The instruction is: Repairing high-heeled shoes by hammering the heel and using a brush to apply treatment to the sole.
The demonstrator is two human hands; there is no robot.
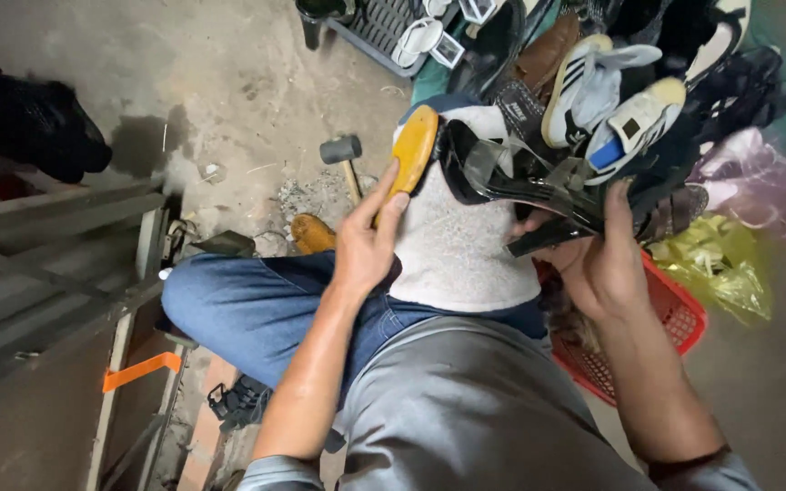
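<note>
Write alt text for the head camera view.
A seated person's right hand grips a black strappy sandal while the left hand holds its tan sole over a white cloth on the lap. A mallet lies on the concrete floor, beside piled shoes and a red basket.

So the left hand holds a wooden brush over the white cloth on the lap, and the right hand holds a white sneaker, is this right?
Not quite. In the head view the right hand holds a glossy black strappy shoe, not a white sneaker. The left hand does hold the wooden brush over the white cloth.
</note>
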